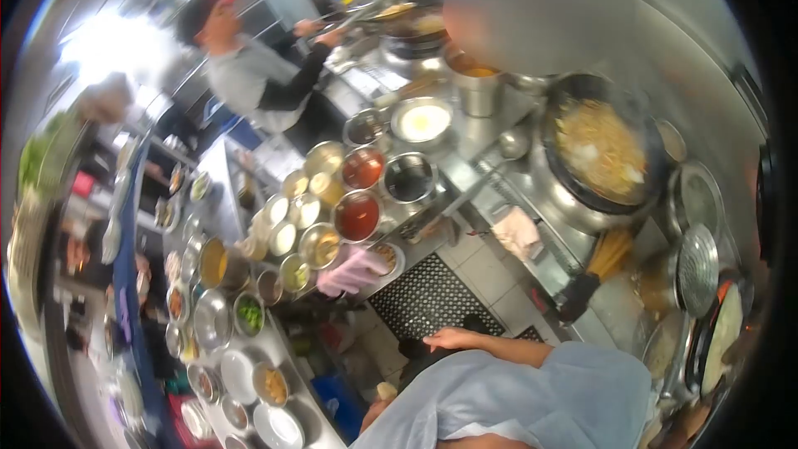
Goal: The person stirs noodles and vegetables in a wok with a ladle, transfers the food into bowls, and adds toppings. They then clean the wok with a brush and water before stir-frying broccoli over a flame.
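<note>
My right hand [449, 338] hangs at my side above the black floor mat [428, 295]; its fingers are loosely apart and hold nothing. The bare forearm runs back to my pale blue sleeve [573, 382]. My left hand [376, 410] shows low down by my shirt's edge, with a small pale thing [386, 390] at its fingertips; whether it grips this I cannot tell. A black wok [600, 151] full of yellowish food steams on the stove to the right, well away from both hands.
Steel bowls of red sauce [357, 216], dark sauce [409, 176] and other seasonings crowd the counter. A ladle [514, 145] lies by the wok. A pink cloth [349, 270] hangs at the counter's edge. A co-worker [249, 75] in grey works at the far stove.
</note>
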